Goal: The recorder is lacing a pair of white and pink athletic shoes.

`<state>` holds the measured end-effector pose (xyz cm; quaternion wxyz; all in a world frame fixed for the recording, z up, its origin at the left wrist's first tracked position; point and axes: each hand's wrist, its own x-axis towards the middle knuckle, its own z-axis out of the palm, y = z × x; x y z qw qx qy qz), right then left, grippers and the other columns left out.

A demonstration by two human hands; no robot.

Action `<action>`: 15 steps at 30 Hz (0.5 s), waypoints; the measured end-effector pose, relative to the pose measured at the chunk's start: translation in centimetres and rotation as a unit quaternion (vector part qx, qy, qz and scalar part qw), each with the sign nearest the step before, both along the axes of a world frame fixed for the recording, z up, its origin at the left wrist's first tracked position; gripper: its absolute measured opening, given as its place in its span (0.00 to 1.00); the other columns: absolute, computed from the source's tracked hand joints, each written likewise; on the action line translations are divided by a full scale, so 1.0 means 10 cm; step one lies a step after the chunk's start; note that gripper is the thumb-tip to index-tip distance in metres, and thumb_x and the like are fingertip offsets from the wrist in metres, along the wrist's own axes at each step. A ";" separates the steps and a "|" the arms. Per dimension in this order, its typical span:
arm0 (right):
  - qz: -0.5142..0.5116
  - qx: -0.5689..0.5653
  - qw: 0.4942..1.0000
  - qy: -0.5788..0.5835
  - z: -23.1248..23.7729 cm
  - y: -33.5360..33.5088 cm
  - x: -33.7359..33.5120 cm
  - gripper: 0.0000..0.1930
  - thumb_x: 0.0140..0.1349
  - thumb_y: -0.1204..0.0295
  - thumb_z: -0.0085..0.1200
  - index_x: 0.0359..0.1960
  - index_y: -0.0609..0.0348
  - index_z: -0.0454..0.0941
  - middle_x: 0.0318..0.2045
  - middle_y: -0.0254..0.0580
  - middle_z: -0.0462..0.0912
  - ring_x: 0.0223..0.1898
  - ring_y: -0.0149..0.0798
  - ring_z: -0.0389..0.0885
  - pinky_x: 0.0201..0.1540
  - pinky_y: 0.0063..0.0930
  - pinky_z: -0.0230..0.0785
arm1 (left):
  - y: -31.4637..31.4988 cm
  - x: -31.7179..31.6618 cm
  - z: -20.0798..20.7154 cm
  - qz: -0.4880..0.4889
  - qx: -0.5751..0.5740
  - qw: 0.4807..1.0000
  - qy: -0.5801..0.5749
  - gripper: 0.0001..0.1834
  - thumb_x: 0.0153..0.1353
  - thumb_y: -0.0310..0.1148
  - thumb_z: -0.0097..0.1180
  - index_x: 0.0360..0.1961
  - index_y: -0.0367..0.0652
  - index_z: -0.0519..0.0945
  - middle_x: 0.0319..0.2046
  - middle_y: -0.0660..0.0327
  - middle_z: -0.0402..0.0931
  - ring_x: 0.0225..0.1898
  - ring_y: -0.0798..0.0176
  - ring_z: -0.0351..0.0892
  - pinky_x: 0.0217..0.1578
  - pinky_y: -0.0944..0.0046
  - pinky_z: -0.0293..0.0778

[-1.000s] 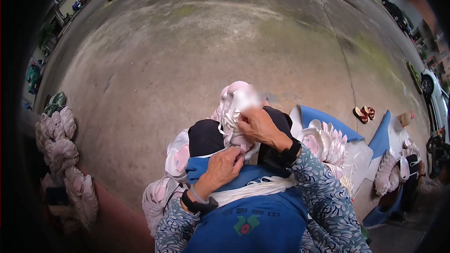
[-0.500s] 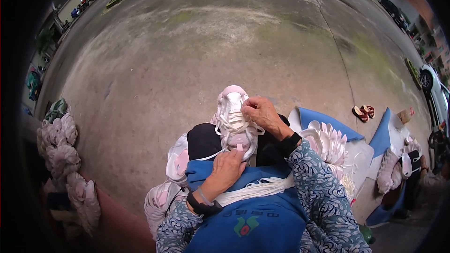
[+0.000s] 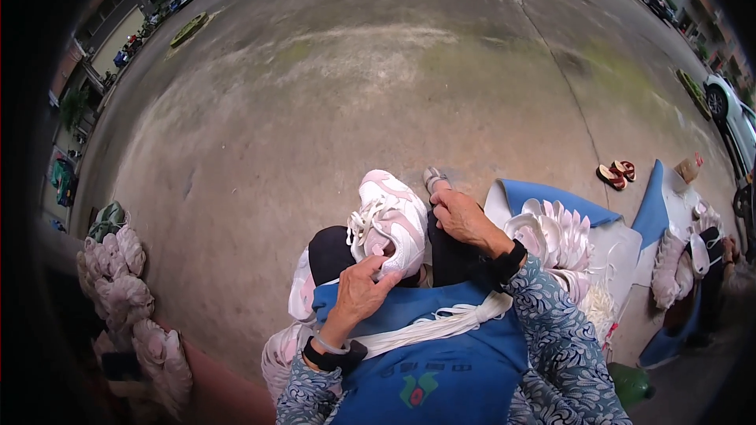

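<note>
A pink and white sneaker (image 3: 404, 216) sits above my lap, tilted, its toe pointing away from me and its side turned up. White laces (image 3: 370, 219) run loosely over its tongue. My left hand (image 3: 364, 290) pinches the heel of the sneaker at its pull tab. To the right of the shoe, over my dark-trousered knee, my right hand (image 3: 466, 220) is apart from it, fingers curled together; whether something thin is between them I cannot make out. A bundle of white shoelaces (image 3: 437, 329) lies across the blue apron (image 3: 425, 370) on my lap.
Stacked pink and white sneakers (image 3: 551, 232) lie at my right on blue and white sheeting (image 3: 563, 201). More shoes (image 3: 118, 283) are piled at far left. Sandals (image 3: 614, 175) rest on the concrete at right. Another person's arm (image 3: 731, 256) shows at the right edge.
The sneaker has rolled from laces-up onto its side, and its laces now face left. My right hand has left the laces and moved right and down. My left hand remains at the heel.
</note>
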<state>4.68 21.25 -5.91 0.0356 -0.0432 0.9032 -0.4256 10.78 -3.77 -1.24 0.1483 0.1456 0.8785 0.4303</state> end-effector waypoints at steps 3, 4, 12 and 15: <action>0.088 0.024 0.995 -0.045 0.16 -0.14 0.01 0.14 0.61 0.69 0.46 0.43 0.68 0.75 0.26 0.51 0.79 0.27 0.45 0.81 0.35 0.35 0.73 | -0.36 -0.06 -0.04 0.057 0.225 0.968 -0.096 0.15 0.59 0.36 0.60 0.41 0.35 0.79 0.32 0.60 0.81 0.31 0.66 0.79 0.37 0.68 0.74; 0.109 0.010 0.991 -0.075 0.26 -0.22 0.03 0.18 0.60 0.67 0.50 0.47 0.67 0.73 0.30 0.55 0.79 0.32 0.49 0.81 0.39 0.36 0.72 | -0.49 -0.07 -0.02 0.079 0.297 0.945 -0.114 0.14 0.60 0.34 0.59 0.41 0.34 0.79 0.33 0.61 0.80 0.32 0.69 0.78 0.38 0.70 0.73; 0.114 0.012 0.991 -0.065 0.39 -0.47 0.21 0.24 0.56 0.67 0.58 0.52 0.65 0.70 0.34 0.55 0.79 0.35 0.48 0.80 0.41 0.36 0.72 | -1.14 -0.17 0.11 0.174 0.509 0.829 -0.154 0.12 0.58 0.30 0.54 0.41 0.34 0.77 0.32 0.60 0.80 0.31 0.69 0.75 0.38 0.68 0.70; 0.099 0.022 0.989 -0.107 0.42 -0.52 0.22 0.27 0.55 0.65 0.60 0.53 0.67 0.69 0.35 0.58 0.80 0.35 0.51 0.80 0.42 0.37 0.72 | -1.32 -0.14 0.03 0.187 0.538 0.811 -0.136 0.13 0.58 0.32 0.53 0.41 0.35 0.77 0.32 0.60 0.80 0.31 0.68 0.75 0.39 0.68 0.70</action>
